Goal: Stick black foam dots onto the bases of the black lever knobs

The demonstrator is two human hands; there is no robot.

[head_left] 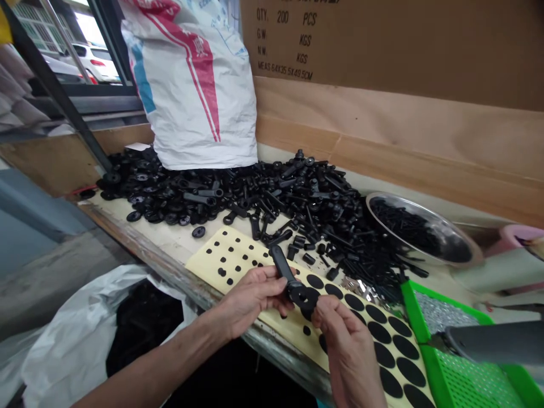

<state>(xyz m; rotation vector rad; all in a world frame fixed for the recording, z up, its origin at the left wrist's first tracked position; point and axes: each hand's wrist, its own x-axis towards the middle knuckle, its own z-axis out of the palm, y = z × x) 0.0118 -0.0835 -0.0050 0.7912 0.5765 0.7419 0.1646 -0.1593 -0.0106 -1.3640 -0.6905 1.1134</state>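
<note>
While the left hand (250, 300) and right hand (344, 345) grip it with closed fingers, a black plastic clamping lever (281, 265) sits at lower centre, held just above a yellow sheet of black rubber discs (238, 252).

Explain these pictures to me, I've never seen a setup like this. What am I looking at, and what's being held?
There's no machine here. This single picture comes from a camera worn on a person's head, looking down at their own bare hands. The left hand and right hand together hold a black plastic lever with a round end. On the bench lie a yellow-backed sheet of round black pads, a heap of black plastic parts, and a steel bowl of slim black parts.
</note>
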